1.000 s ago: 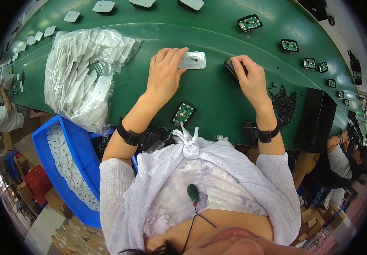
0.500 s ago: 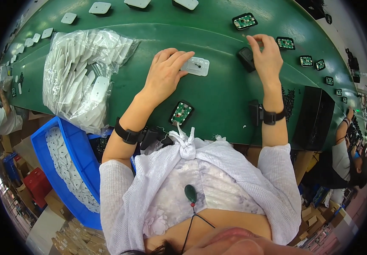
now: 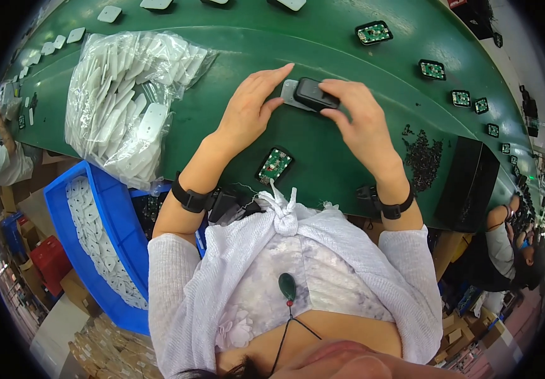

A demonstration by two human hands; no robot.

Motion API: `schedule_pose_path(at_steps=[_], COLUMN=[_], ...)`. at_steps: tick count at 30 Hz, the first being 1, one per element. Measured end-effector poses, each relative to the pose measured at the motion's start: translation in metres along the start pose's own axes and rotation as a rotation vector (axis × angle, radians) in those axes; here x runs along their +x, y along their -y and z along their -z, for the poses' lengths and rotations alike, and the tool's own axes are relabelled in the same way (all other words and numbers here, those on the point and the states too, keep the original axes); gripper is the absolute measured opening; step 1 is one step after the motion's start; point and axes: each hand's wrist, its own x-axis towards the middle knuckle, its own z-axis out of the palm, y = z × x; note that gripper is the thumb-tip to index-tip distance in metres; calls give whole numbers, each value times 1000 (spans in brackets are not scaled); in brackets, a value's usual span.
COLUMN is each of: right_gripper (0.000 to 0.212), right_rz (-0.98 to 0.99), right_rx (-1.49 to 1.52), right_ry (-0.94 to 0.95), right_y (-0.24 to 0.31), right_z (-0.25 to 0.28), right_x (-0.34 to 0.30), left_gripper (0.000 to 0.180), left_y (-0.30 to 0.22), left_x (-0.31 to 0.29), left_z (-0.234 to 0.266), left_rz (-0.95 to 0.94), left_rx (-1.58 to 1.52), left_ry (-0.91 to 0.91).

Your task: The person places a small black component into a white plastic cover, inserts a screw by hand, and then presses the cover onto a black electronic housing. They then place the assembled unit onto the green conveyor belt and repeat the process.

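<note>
My right hand (image 3: 359, 117) grips a black plastic housing (image 3: 315, 92) by its right end, thumb at the near edge and fingers at the far one. The housing lies over a pale flat cover (image 3: 288, 96), whose left part still shows. Beside that cover is my left hand (image 3: 251, 104), fingers stretched out and thumb apart; its thumb tip is at the cover's left edge, and whether it touches I cannot tell. Nearer my body, a black case with a green circuit board (image 3: 275, 165) rests on the green table (image 3: 222, 174).
To the left lie a clear bag of white covers (image 3: 118, 114) and a blue bin (image 3: 124, 252) of white parts. Small black pieces (image 3: 423, 158) are heaped beside a black box (image 3: 467, 183). Cased boards (image 3: 432, 69) line the far right; pale-topped units (image 3: 109, 14) line the far left.
My right hand has moved left with the black housing, bringing it over the pale cover. My left hand's thumb and fingers have spread apart beside the cover.
</note>
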Motion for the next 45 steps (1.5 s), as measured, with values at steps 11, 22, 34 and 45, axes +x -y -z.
schedule_pose_path(at_steps=[11,22,34,45], right_gripper=[38,45,34,42], right_rz=[3,64,-462,-349], right_rx=[-129,-209,654,845], right_ry=[111,36,26,6], right_y=[7,-2,-23,4], right_z=[-18,-28,-9,-27], right_x=[9,1,24,53], left_gripper=[55,54,43,36], left_y=[3,-10,-5,-29], left_x=[-8,-11,11,15], left_z=[0,4,-12,3], left_rz=[-43,-82,-10,657], left_rx=[114,386,224,-769], left_ry=[97,161,-67,-105])
